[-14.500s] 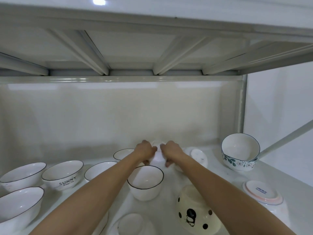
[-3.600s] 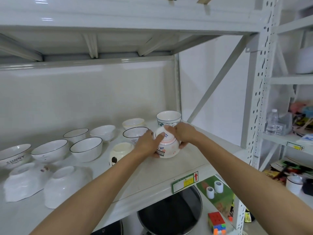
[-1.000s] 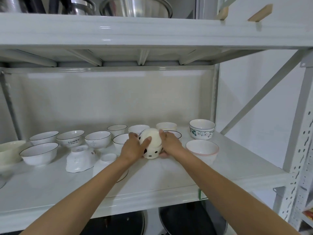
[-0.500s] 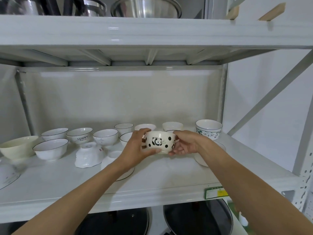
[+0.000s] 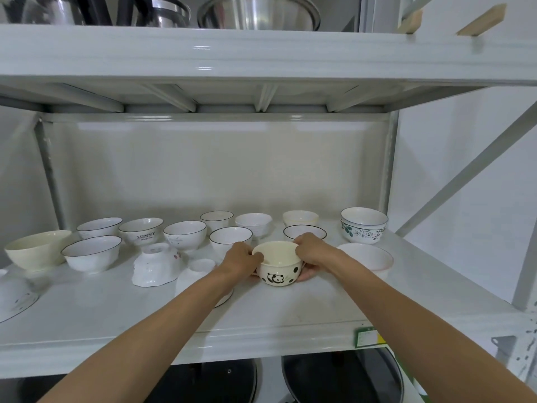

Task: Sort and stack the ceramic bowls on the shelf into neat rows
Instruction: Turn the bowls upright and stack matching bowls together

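Note:
A cream panda bowl (image 5: 278, 266) with black dots stands upright, mouth up, on the white shelf (image 5: 290, 312). My left hand (image 5: 240, 261) grips its left side and my right hand (image 5: 312, 251) its right rim. A pink-rimmed bowl (image 5: 367, 257) sits upright just to the right. Behind stand black-rimmed bowls (image 5: 231, 238), a SUNNY bowl (image 5: 142, 231) and two stacked floral bowls (image 5: 363, 225). Two white bowls lie upside down: a scalloped bowl (image 5: 157, 264) and a smaller bowl (image 5: 200, 271) partly behind my left forearm.
A large cream bowl (image 5: 35, 250) leans at the far left, with another bowl (image 5: 14, 295) cut off at the edge. Steel pots (image 5: 258, 13) fill the upper shelf. Dark pan lids (image 5: 343, 379) lie below. A diagonal brace (image 5: 465, 173) crosses the right side.
The panda bowl was upside down a second ago, then lifted and turned over in both hands. It now rests mouth up on the shelf, lower than half a second ago.

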Motion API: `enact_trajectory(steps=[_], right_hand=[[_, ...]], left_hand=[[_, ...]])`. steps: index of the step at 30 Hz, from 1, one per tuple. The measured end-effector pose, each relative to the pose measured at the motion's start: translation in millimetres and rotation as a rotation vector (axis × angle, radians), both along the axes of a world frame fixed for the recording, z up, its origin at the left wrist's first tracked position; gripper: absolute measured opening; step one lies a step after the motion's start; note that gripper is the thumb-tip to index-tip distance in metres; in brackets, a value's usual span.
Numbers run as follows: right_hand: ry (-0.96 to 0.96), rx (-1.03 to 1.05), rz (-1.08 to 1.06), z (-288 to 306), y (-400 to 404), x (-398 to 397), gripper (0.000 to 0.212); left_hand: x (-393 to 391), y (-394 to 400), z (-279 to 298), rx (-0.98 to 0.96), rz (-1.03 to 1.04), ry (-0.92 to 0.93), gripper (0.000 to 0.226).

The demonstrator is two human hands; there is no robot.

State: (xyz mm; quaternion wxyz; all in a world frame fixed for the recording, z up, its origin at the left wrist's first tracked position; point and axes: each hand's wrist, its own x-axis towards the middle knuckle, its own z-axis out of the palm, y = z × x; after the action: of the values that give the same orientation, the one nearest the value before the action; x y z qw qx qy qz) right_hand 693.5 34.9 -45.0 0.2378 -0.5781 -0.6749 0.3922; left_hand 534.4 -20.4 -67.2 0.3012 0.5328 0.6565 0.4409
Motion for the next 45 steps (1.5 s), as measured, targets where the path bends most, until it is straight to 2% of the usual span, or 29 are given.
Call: enact_trajectory(steps=[3,7,10,13,14,16,18,20,22,25,27,29,31,34,37,39,42,45], right_hand=[[-0.121,0.080,0.019,0,-1,-1,0.041],[-0.296,0.188,0.051,-1,-2,-5,0.032],[-0.412,0.280,0.054,2,-4,-5,0.031],[-0.635,0.509,0.026,9,-8,-6,0.026],[-0.660,0.603,0.022,11,-8,-9,0.023],[-0.617,0.755,0.032,17,-10,-17,0.016],[-0.540,0.836,0.063,22,-12,-31,0.022],[-0.486,0.859,0.121,24,-17,-47,0.026],[-0.439,0.812,0.212,22,-22,-66,0.026],[-0.417,0.649,0.357,14,-32,-94,0.021],[-0.404,0.553,0.408,9,-38,-108,0.032],[-0.402,0.465,0.417,3,-43,-115,0.039],[-0.406,0.374,0.409,-2,-46,-117,0.044],[-0.367,0.231,0.384,-6,-51,-120,0.051],[-0.372,0.217,0.372,-6,-54,-125,0.038],[-0.298,0.186,0.377,-3,-58,-125,0.028],[-0.307,0.162,0.344,1,-59,-129,0.025],[-0.377,0.246,0.314,7,-61,-135,0.034]], left_hand=[[1,1,0,-0.018,0.003,-0.021,0.018],[0,2,1,-0.029,0.017,0.050,0.020],[-3,3,4,-0.029,-0.008,0.213,0.021],[-7,1,13,0.010,0.011,0.354,0.036],[-10,0,17,0.034,0.035,0.377,0.033],[-21,-3,26,0.067,0.088,0.413,0.014],[-39,-6,32,0.085,0.164,0.455,0.037],[-59,-11,34,0.063,0.209,0.479,0.031],[-79,-18,28,-0.019,0.215,0.475,0.021],[-99,-31,15,-0.109,0.236,0.487,0.038],[-103,-42,10,-0.135,0.251,0.489,0.042],[-100,-54,9,-0.206,0.262,0.468,0.043],[-99,-61,6,-0.289,0.254,0.445,0.054],[-101,-66,2,-0.312,0.257,0.382,0.065],[-97,-64,2,-0.369,0.241,0.310,0.068],[-98,-62,2,-0.372,0.225,0.290,0.069],[-105,-62,2,-0.338,0.188,0.267,0.069],[-112,-62,6,-0.249,0.129,0.304,0.056]])
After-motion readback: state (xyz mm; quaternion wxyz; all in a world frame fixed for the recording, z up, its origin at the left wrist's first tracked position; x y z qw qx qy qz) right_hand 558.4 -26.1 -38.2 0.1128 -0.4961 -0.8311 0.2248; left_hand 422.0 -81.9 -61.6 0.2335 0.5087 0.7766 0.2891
